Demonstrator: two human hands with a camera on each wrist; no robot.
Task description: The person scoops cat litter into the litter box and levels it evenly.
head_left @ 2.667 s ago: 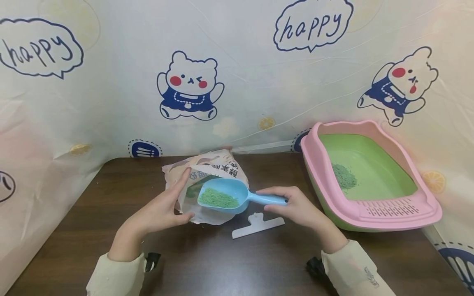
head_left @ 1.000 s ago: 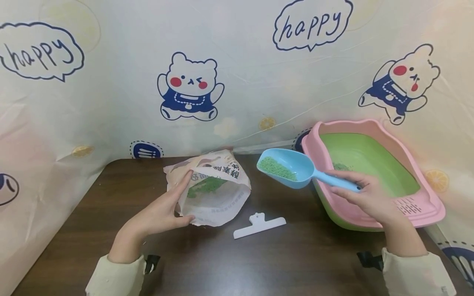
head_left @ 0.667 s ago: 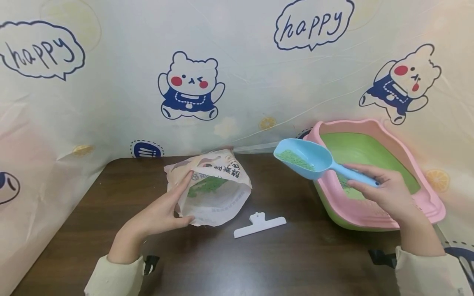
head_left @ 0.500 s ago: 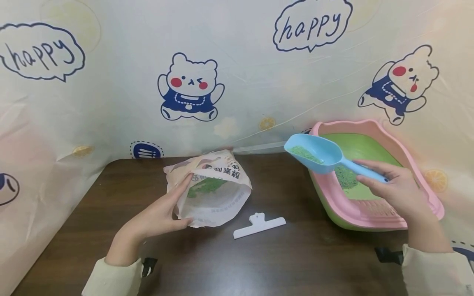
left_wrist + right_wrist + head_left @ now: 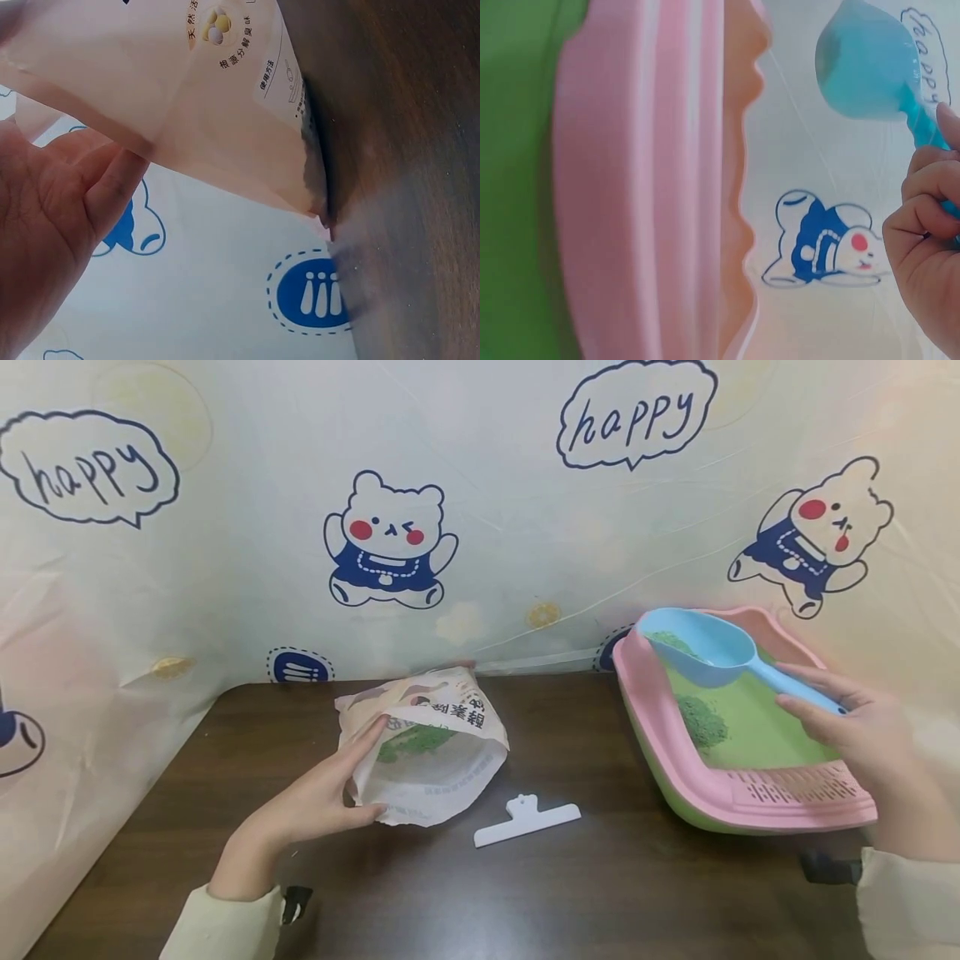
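My left hand holds the side of an open paper bag of cat litter, thumb at the lower lip and fingers along the upper one. Green litter shows inside its mouth. In the left wrist view the fingers reach behind the bag's edge. My right hand grips the handle of a blue scoop, raised over the left rim of the litter box. Green litter lies in the scoop's bowl. From the right wrist, the scoop appears from below, beside the pink rim.
Inside the litter box, a small heap of green litter lies at the left. A white sealing clip rests on the dark wooden table between bag and box. A printed sheet hangs behind the table.
My right hand has carried the loaded scoop from in front of the bag, rightward and up to above the litter box. The left hand stays at the bag, which has barely moved.
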